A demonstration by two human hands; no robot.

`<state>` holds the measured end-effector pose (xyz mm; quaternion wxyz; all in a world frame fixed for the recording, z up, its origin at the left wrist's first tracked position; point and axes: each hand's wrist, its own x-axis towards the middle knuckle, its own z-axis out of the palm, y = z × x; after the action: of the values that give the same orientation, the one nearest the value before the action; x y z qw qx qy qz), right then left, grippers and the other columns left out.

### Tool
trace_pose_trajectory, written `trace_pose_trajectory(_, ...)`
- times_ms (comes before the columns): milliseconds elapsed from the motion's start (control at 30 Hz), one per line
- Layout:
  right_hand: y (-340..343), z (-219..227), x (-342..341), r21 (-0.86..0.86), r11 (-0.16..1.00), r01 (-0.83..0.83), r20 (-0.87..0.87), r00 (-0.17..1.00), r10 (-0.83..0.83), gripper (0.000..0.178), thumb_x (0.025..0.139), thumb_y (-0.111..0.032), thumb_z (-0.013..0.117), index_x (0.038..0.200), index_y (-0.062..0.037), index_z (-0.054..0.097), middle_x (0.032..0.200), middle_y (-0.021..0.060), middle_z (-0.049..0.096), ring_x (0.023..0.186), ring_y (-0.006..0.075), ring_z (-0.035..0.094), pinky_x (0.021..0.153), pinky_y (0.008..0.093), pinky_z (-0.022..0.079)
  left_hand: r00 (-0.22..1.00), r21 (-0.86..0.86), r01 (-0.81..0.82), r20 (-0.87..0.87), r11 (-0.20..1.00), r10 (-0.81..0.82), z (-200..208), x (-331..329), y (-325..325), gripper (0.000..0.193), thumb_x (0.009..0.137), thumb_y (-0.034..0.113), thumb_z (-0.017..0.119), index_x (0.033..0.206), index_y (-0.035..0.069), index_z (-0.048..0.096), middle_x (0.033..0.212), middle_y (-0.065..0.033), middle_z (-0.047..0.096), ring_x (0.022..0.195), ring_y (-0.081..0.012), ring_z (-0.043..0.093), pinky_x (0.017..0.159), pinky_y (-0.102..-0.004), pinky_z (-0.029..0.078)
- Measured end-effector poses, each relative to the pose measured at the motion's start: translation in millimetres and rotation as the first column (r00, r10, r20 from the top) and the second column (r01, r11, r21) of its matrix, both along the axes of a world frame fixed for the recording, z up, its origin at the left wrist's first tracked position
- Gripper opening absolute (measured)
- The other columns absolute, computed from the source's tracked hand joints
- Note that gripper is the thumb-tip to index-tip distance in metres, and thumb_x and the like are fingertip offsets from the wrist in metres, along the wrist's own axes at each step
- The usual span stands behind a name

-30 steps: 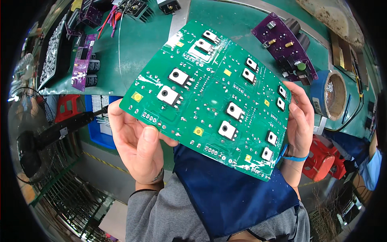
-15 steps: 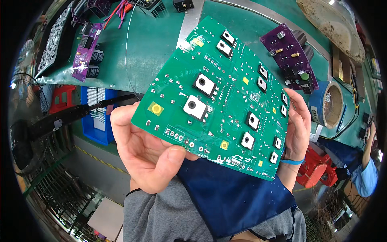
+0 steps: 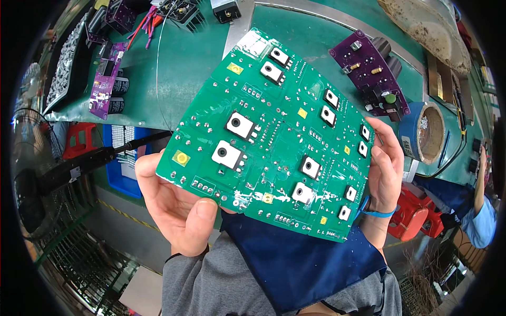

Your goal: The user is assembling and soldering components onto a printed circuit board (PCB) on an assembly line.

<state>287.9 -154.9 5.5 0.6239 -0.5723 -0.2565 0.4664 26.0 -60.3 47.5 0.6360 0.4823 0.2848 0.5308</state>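
Observation:
A large green circuit board (image 3: 279, 142) is held up in front of me, tilted, its face with several black-and-white power transistors and soldered joints turned toward me. My left hand (image 3: 176, 203) grips its lower left corner, thumb at the front edge and the other fingers behind. At the right edge my right hand (image 3: 386, 163) holds it, fingers curled round the side and partly hidden. A blue band (image 3: 380, 214) circles my right wrist. Light glints off the board's lower part.
Purple circuit boards (image 3: 369, 73) (image 3: 105, 81) stand on the green bench (image 3: 195, 58) to both sides. At right is a round tub (image 3: 427, 131). A black tool arm (image 3: 79, 168) and blue bin (image 3: 124, 181) lie left. Another person's arm (image 3: 480, 195) shows far right.
The green board has shifted left and slightly down, and its tilt has altered, so glare now crosses its lower part. Both hands keep their hold; my left hand has moved left with it.

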Motion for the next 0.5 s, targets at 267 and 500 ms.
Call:
trace_pose_trajectory(267, -1.2, -2.3, 2.5, -0.013, 1.000, -0.014, -0.010, 1.000, 0.013, 0.047, 0.081, -0.010, 0.053, 0.123, 0.0071, 0.043, 0.111, 0.0129, 0.055, 0.101, 0.0154, 0.054, 0.087, 0.0257, 0.043, 0.994, -0.147, -0.089, -0.069, 0.985, 0.079, 9.8, 4.5, -3.7, 0.057, 0.074, 0.008, 0.067, 0.116, 0.002, 0.029, 0.107, -0.0133, 0.048, 0.081, -0.0190, 0.060, 0.062, -0.0297, 0.053)
trace_pose_trajectory(500, -0.9, -5.2, 2.4, -0.009, 1.000, -0.009, -0.016, 1.000, 0.009, 0.047, 0.081, -0.010, 0.053, 0.124, 0.0069, 0.043, 0.112, 0.0134, 0.055, 0.102, 0.0157, 0.054, 0.088, 0.0255, 0.042, 0.998, 0.071, 0.024, 0.048, 0.997, -0.027, 0.2, 7.1, 2.1, 0.046, 0.072, 0.002, 0.056, 0.112, -0.003, 0.033, 0.105, -0.0153, 0.052, 0.093, -0.0193, 0.057, 0.083, -0.0316, 0.047)
